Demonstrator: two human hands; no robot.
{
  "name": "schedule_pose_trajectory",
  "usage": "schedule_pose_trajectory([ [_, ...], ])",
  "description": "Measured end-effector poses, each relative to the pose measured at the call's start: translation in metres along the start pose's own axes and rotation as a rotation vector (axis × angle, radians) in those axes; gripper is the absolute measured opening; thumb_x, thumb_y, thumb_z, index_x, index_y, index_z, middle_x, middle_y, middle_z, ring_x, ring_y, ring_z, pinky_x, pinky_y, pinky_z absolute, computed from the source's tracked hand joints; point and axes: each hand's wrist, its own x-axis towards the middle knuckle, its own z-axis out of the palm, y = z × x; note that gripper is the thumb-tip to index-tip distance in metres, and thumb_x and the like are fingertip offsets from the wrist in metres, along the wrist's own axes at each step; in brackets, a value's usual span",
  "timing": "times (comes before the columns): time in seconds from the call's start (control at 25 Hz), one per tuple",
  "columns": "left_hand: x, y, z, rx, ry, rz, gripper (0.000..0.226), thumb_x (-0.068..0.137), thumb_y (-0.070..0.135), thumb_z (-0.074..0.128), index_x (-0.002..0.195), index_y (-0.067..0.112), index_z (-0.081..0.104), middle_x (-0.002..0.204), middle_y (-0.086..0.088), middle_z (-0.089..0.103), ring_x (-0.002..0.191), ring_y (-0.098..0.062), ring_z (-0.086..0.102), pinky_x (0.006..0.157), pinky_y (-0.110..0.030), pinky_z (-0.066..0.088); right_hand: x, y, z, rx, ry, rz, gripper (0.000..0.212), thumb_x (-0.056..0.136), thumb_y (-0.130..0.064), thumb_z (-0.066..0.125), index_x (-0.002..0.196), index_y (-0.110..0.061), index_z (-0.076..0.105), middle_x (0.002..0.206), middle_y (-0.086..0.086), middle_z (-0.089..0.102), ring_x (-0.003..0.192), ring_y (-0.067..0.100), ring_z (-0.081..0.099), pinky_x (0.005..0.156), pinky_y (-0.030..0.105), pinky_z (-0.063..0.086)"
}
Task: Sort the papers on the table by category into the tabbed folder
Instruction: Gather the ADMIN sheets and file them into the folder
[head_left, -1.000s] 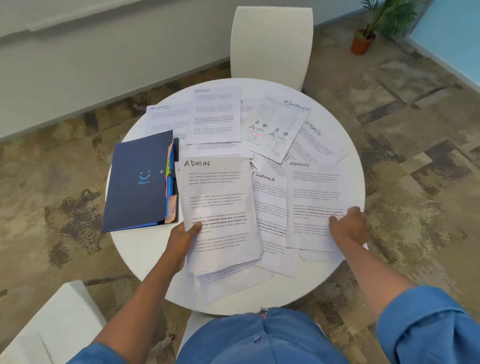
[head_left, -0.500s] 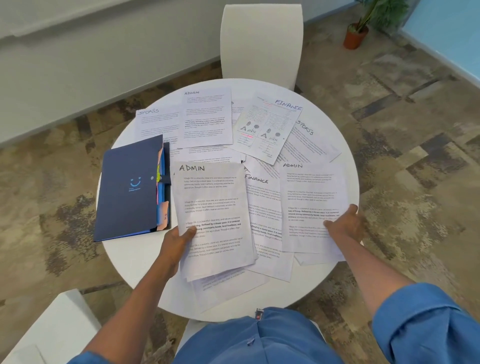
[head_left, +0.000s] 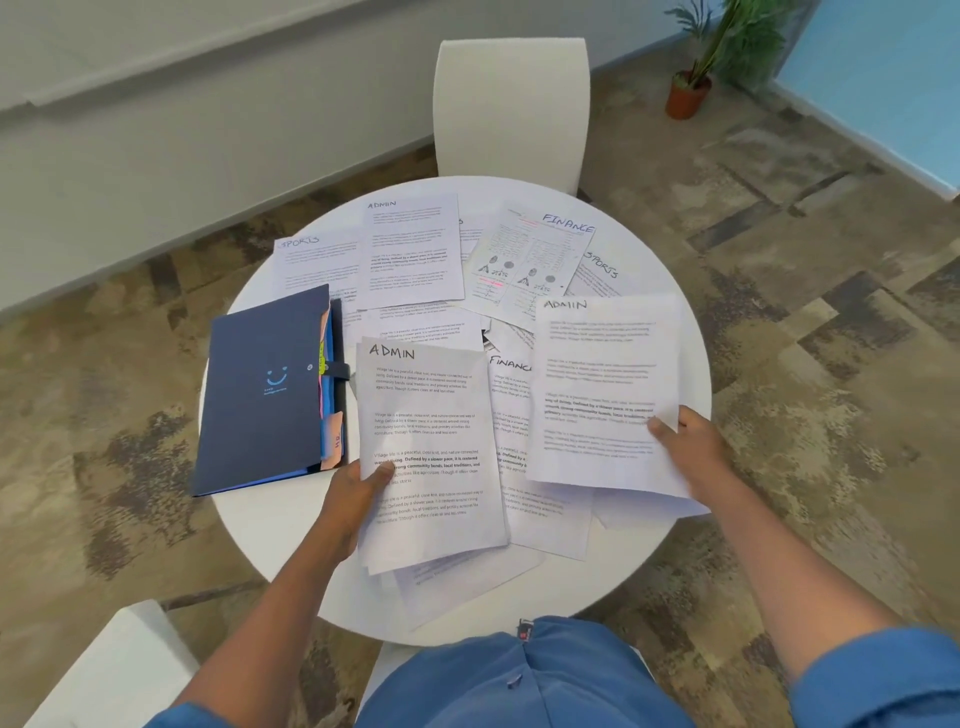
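Navy tabbed folder (head_left: 265, 395) lies closed at the table's left edge, long axis running away from the person, coloured tabs (head_left: 330, 415) and strap on its right side, facing the papers. Just right of it, almost touching the tabs, left hand (head_left: 358, 488) pinches an ADMIN sheet (head_left: 428, 447) by its left edge, thumb on top, fingers underneath; the sheet lies lengthwise near-to-far, on other loose pages. Further right a FINANCE sheet (head_left: 511, 431) lies flat between the two held pages, partly covered by both. Right hand (head_left: 685, 441) grips a second ADMIN sheet (head_left: 605, 389) at its right edge, thumb on top, and the sheet looks raised off the pile and a bit blurred. Back of the round white table (head_left: 270, 530) has a SPORTS sheet (head_left: 317, 265), another ADMIN sheet (head_left: 413, 249), a FINANCE sheet with diagrams (head_left: 530, 260) and another SPORTS sheet (head_left: 600, 270), all well apart from the hands. Likely step: stack the two ADMIN pages together, right sheet going leftward onto the left one. Folder is directly left of the left hand, so that hand is nearer to open it; right hand must cross the whole spread.
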Motion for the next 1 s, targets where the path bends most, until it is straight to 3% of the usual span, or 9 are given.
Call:
schedule_pose_trajectory([
  [0.12,-0.006,-0.003,-0.003,0.003,-0.029,-0.005,0.015,0.096,0.018,0.063,0.110,0.023,0.063,0.099,-0.003,0.076,0.090,-0.029,0.073,0.074,-0.039,0.059,-0.025,-0.014,0.030,0.127,-0.080,-0.048,0.020,0.093,-0.012,0.066,0.113,-0.012,0.067,0.104,0.001,0.070,0.094,0.020,0.065,0.088,0.036,0.052],
  [0.28,-0.010,-0.006,-0.007,-0.006,-0.057,-0.002,0.023,0.095,0.018,0.063,0.118,0.015,0.064,0.106,-0.009,0.076,0.094,-0.031,0.073,0.083,-0.048,0.059,-0.061,-0.021,0.083,0.017,-0.196,-0.134,0.004,0.090,-0.019,0.070,0.088,-0.019,0.067,0.067,-0.006,0.052,0.063,0.012,0.047,0.061,0.027,0.038],
  [0.36,-0.013,-0.009,-0.009,-0.028,-0.065,-0.006,0.029,0.095,0.022,0.064,0.123,0.012,0.063,0.108,-0.009,0.075,0.097,-0.032,0.073,0.089,-0.053,0.056,-0.076,-0.018,0.106,-0.046,-0.226,-0.179,0.008,0.090,-0.022,0.069,0.084,-0.022,0.064,0.064,-0.013,0.051,0.058,0.006,0.045,0.057,0.024,0.035],
  [0.4,-0.015,-0.011,-0.010,-0.043,-0.067,-0.008,0.032,0.095,0.025,0.064,0.125,0.012,0.062,0.109,-0.009,0.075,0.098,-0.032,0.072,0.091,-0.055,0.055,-0.083,-0.018,0.115,-0.075,-0.236,-0.200,0.003,0.091,-0.023,0.068,0.091,-0.022,0.066,0.070,-0.015,0.056,0.061,0.004,0.048,0.059,0.023,0.036],
  [0.48,-0.022,-0.016,-0.012,-0.072,-0.072,-0.004,0.037,0.096,0.034,0.062,0.125,0.011,0.062,0.112,-0.009,0.074,0.101,-0.032,0.071,0.093,-0.055,0.054,-0.094,-0.015,0.129,-0.147,-0.249,-0.239,0.013,0.092,-0.025,0.067,0.101,-0.016,0.066,0.082,-0.013,0.063,0.071,0.004,0.053,0.064,0.025,0.039],
  [0.64,-0.036,-0.023,-0.019,-0.122,-0.089,0.015,0.042,0.093,0.042,0.062,0.120,0.011,0.065,0.110,-0.009,0.075,0.101,-0.031,0.072,0.090,-0.051,0.056,-0.111,-0.007,0.143,-0.227,-0.285,-0.297,0.014,0.092,-0.025,0.066,0.103,-0.016,0.065,0.090,-0.013,0.064,0.081,0.007,0.058,0.068,0.025,0.043],
  [0.8,-0.043,-0.031,-0.027,-0.122,-0.109,0.013,0.035,0.086,0.024,0.073,0.116,0.009,0.067,0.110,-0.013,0.075,0.098,-0.033,0.072,0.090,-0.054,0.056,-0.124,-0.002,0.152,-0.229,-0.379,-0.288,0.023,0.092,-0.028,0.066,0.113,-0.019,0.066,0.098,-0.014,0.066,0.087,0.006,0.061,0.073,0.027,0.047],
  [1.0,-0.050,-0.043,-0.034,-0.100,-0.127,-0.055,0.035,0.089,0.014,0.071,0.122,0.005,0.063,0.106,-0.013,0.076,0.094,-0.034,0.073,0.086,-0.052,0.058,-0.131,0.008,0.153,-0.147,-0.438,-0.143,0.039,0.087,-0.036,0.072,0.122,-0.025,0.060,0.115,-0.011,0.065,0.105,0.014,0.061,0.087,0.033,0.051],
])
